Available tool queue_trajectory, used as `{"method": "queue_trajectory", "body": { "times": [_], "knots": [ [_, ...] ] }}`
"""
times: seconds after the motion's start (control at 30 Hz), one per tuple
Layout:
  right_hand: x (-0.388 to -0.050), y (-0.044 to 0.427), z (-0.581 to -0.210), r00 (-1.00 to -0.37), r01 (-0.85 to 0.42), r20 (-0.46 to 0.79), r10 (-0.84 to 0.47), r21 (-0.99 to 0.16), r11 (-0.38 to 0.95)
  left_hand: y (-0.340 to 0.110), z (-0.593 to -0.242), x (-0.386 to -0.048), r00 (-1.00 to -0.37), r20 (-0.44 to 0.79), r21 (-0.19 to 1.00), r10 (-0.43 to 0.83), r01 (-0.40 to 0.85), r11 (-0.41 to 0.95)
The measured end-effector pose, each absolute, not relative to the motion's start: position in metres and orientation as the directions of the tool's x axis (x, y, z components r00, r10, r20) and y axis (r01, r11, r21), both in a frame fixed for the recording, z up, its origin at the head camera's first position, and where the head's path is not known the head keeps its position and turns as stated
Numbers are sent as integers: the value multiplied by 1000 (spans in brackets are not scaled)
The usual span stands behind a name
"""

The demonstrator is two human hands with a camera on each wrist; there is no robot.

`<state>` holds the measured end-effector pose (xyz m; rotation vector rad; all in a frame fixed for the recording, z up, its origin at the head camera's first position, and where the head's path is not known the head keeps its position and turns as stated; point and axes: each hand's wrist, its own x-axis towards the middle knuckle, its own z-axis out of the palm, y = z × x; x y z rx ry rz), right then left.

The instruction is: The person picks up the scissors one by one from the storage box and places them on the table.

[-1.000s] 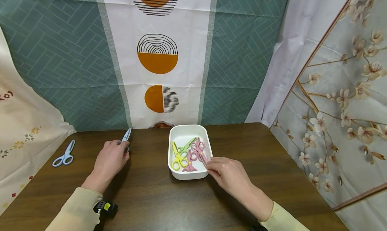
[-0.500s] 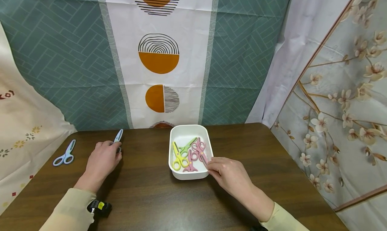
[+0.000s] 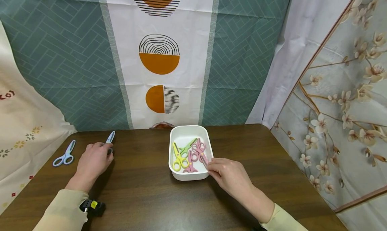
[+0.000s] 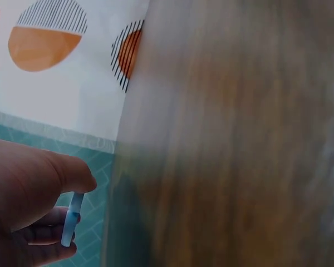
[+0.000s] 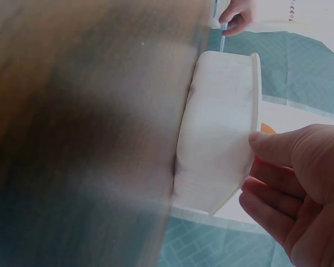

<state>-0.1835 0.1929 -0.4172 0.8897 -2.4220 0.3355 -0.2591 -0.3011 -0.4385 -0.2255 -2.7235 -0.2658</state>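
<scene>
In the head view my left hand [image 3: 93,159] holds a pair of light-blue scissors [image 3: 110,137] by the handle end, blades pointing away. Its thumb and fingers are around the handle, which they partly hide; an edge of these scissors [image 4: 71,225] shows in the left wrist view. My right hand [image 3: 231,175] pinches the right front rim of a white plastic bin [image 3: 188,176]; in the right wrist view its thumb is on the rim. Inside lie yellow scissors [image 3: 178,157], green scissors [image 3: 185,150] and pink scissors [image 3: 198,147], partly overlapping.
Another pair of light-blue scissors [image 3: 65,155] lies at the table's left side. The dark wooden table [image 3: 142,194] ends at a patterned cloth [image 3: 160,100] behind, with a floral curtain [image 3: 341,123] on the right and a cream cloth [image 3: 27,123] on the left.
My left hand has moved leftward with the light-blue scissors, away from the bin and closer to the other blue pair. The right hand and the bin have stayed in place.
</scene>
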Motion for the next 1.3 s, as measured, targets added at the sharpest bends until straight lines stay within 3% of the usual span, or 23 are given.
{"method": "queue_trajectory", "body": {
  "times": [1.3],
  "knots": [
    [-183,194,-417,-640,-659,561,-524,-51,750,-361,-444,-265,-958,275,163,81,129,978]
  ]
}}
